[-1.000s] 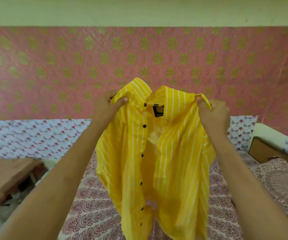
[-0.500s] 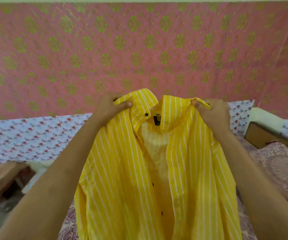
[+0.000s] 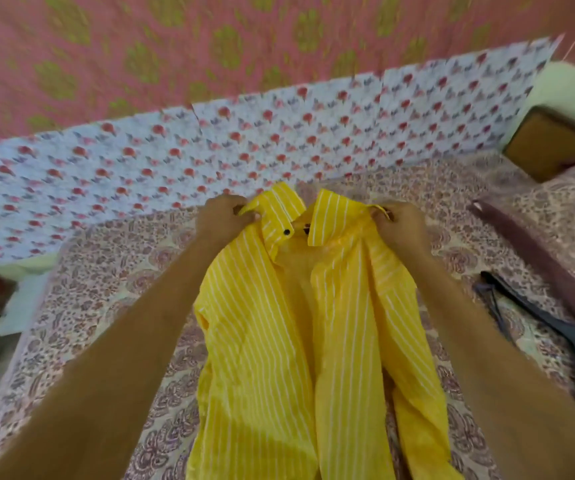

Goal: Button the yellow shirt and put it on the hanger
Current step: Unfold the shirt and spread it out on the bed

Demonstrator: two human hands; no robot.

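The yellow shirt (image 3: pixel 279 341) with thin white stripes stretches out over the patterned bed, front side up and open down the middle. One black button shows at the left collar. My left hand (image 3: pixel 222 218) pinches the shirt's left shoulder beside the collar. My right hand (image 3: pixel 400 223) pinches its right shoulder. A dark hanger (image 3: pixel 563 334) lies on the bed to the right of the shirt, apart from both hands.
The bed (image 3: pixel 112 289) carries a paisley sheet. A floral cloth (image 3: pixel 209 143) runs along its far side under a pink patterned wall. A maroon bolster (image 3: pixel 538 258) lies at the right, a wooden headboard corner (image 3: pixel 549 143) beyond it.
My hands have lowered the shirt from hanging upright in the air down to the bed. My view has tilted downward, bringing the hanger into sight.
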